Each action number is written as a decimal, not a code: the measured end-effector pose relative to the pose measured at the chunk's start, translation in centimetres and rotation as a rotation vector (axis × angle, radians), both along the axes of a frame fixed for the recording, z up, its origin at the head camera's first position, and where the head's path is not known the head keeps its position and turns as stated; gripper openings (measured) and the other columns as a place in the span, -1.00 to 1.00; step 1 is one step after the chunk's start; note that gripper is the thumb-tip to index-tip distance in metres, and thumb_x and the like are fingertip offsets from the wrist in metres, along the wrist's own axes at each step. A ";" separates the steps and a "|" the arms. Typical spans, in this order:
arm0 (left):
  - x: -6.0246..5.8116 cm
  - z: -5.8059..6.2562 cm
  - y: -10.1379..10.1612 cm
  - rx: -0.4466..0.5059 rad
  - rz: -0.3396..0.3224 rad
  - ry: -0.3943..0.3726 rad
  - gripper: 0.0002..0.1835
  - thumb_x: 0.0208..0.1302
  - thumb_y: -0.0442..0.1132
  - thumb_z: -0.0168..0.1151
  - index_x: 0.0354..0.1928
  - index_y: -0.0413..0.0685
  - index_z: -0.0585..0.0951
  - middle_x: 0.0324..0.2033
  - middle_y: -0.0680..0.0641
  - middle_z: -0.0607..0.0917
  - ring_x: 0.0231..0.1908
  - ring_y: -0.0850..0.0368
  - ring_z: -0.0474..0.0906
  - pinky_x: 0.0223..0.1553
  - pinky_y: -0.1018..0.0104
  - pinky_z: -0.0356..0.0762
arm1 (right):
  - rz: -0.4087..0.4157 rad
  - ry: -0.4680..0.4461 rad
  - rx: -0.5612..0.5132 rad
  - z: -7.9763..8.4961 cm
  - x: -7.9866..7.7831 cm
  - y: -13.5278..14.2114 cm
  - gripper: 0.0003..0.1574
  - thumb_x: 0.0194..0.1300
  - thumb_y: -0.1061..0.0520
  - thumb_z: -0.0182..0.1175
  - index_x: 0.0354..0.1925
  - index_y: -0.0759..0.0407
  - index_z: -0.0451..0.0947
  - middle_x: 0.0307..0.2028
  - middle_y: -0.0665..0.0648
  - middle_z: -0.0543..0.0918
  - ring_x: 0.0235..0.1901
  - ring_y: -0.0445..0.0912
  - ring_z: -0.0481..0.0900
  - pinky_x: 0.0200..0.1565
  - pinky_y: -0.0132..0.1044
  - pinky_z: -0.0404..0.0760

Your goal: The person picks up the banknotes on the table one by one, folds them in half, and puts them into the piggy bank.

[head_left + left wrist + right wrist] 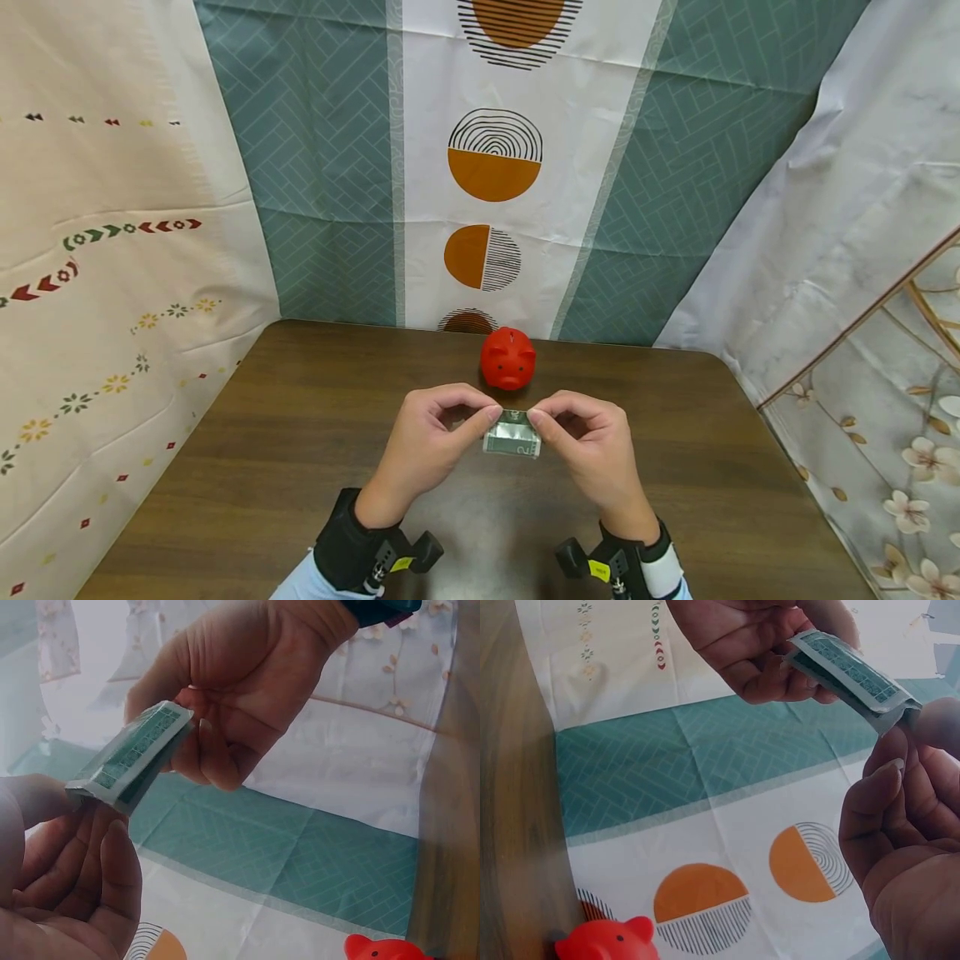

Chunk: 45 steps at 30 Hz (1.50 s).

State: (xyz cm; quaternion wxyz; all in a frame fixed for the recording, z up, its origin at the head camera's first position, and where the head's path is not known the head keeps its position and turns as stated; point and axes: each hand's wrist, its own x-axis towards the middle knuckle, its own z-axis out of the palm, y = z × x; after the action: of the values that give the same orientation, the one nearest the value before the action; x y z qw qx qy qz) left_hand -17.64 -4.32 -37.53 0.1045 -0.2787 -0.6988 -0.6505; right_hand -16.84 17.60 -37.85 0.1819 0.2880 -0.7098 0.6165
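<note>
A small green banknote [512, 435], folded into layers, is held up over the table between both hands. My left hand [433, 442] pinches its left end between thumb and fingers. The right hand [588, 446] pinches the opposite end in the same way. Seen from the left wrist, the folded banknote [142, 754] shows a pale border and a gap between its layers. The right wrist view shows the banknote [851, 671] with its folded edge side-on. Just beyond the hands, a red piggy bank [507, 358] with a slot on top stands facing me.
The brown wooden table [300, 467] stretches under both hands. A green and white patterned cloth [322, 167] hangs behind its far edge. Printed cream cloth [135, 333] lines the left side, and a floral white one [862, 350] the right.
</note>
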 end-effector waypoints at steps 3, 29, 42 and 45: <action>0.0 0.0 0.0 0.000 0.002 0.000 -0.94 0.34 -0.31 0.38 -0.23 -0.11 0.79 -0.32 -0.10 0.81 -0.37 0.18 0.65 -0.31 0.29 0.71 | 0.000 -0.005 0.001 0.0 0.0 0.0 -0.78 0.26 0.51 0.27 -0.28 0.25 0.70 -0.44 0.07 0.68 -0.51 -0.15 0.53 -0.59 -0.24 0.53; 0.1 -0.6 1.4 0.055 0.148 0.300 -0.85 0.25 -0.40 0.43 -0.16 -0.08 0.75 -0.27 -0.04 0.76 -0.26 0.15 0.67 -0.22 0.34 0.70 | -0.188 0.063 -0.050 -1.0 0.5 -2.7 -0.77 0.32 0.45 0.25 -0.13 0.26 0.72 -0.29 0.09 0.75 -0.41 -0.16 0.56 -0.44 -0.39 0.60; -0.4 -0.9 0.8 0.039 -0.031 0.075 -0.94 0.37 -0.38 0.30 -0.24 -0.09 0.69 -0.36 -0.08 0.70 -0.34 0.14 0.55 -0.26 0.36 0.63 | -0.015 -0.041 -0.036 -0.6 0.3 -1.7 -0.81 0.32 0.47 0.22 -0.20 0.27 0.69 -0.35 0.06 0.69 -0.42 -0.10 0.51 -0.51 -0.33 0.50; -0.2 -0.8 0.9 0.001 -0.033 0.077 -0.94 0.36 -0.36 0.32 -0.25 -0.04 0.71 -0.36 -0.02 0.71 -0.35 0.16 0.53 -0.30 0.37 0.59 | 0.005 -0.032 -0.002 -0.7 0.2 -1.6 -0.79 0.32 0.47 0.22 -0.21 0.24 0.68 -0.39 0.07 0.65 -0.49 -0.12 0.44 -0.59 -0.31 0.40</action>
State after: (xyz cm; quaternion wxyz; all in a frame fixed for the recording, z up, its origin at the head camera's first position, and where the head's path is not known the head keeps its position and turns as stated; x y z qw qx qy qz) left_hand -17.88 -3.43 -38.33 0.1204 -0.3150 -0.6891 -0.6415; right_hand -16.65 16.02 -38.60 0.1691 0.2798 -0.7112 0.6223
